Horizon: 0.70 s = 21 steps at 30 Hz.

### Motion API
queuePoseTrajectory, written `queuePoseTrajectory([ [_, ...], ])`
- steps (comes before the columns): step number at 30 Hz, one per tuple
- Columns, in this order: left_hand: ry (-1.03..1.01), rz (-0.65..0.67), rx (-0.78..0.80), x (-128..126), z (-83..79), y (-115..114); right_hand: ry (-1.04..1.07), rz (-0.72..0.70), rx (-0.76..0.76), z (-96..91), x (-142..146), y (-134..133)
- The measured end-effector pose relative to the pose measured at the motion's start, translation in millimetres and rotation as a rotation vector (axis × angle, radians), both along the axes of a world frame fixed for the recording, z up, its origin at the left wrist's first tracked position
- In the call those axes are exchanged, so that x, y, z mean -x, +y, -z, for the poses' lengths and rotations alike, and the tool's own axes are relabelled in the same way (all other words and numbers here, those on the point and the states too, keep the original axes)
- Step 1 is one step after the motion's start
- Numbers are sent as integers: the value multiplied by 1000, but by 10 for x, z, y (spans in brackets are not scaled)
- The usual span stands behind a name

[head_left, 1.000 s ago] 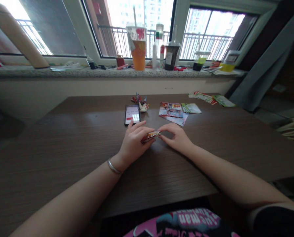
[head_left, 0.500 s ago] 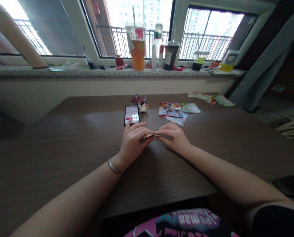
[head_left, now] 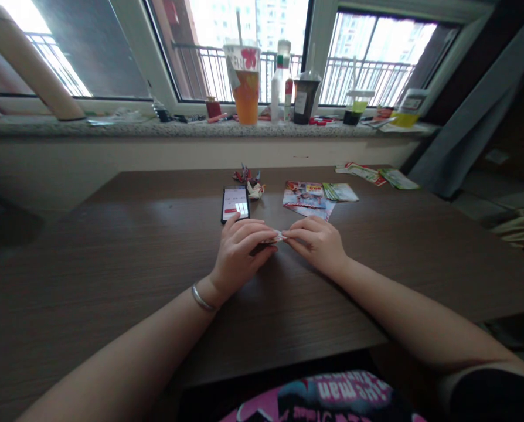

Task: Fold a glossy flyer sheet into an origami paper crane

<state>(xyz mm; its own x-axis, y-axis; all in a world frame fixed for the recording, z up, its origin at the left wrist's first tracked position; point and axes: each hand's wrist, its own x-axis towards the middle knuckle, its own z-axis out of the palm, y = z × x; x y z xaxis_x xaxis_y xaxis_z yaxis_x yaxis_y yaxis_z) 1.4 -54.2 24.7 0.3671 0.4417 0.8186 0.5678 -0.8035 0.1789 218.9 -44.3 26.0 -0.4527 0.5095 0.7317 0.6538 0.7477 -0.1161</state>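
Note:
A small folded piece of printed paper [head_left: 276, 238] lies between both my hands on the brown wooden table [head_left: 112, 264]. My left hand [head_left: 240, 252], with a silver bangle at the wrist, has its fingers curled and pinched on the paper's left end. My right hand [head_left: 317, 243] pinches the paper's right end, fingers pressed together. Most of the paper is hidden under my fingers. Just beyond my left hand lies a phone [head_left: 235, 203] with its screen lit.
Small folded paper figures [head_left: 249, 181] sit behind the phone. Printed leaflets [head_left: 308, 198] lie to the right, more leaflets [head_left: 376, 174] at the far right. On the stone windowsill [head_left: 112, 129] stand an orange drink cup [head_left: 247, 82], bottles, a dark cup [head_left: 306, 97] and other clutter.
The folded paper stood up more and showed its red print one second ago. Now it is pressed flatter and my fingers cover more of it. Both hands stay in nearly the same place.

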Motion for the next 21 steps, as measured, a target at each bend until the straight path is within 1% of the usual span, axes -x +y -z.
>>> queuePoseTrajectory([
  [3,-14,7,-24,-1,-22,-23,-64,16,-48,-11,-8,-16],
  [6,-18,12,20,-7,-35,-28,-69,-2,-67,-22,-5,-34],
  [8,-40,39,57,-10,-31,-23,-36,-12,-62,-32,-2,-42],
  [11,-77,78,91,-12,-6,-15,44,-53,-36,-54,3,-44],
  [15,-68,101,136,-10,34,-6,121,-183,36,-71,9,-33],
  [18,-57,158,179,-7,46,-3,161,-195,97,-58,10,-21],
  [21,-65,137,169,-8,44,-6,184,-185,132,-40,14,-17],
])
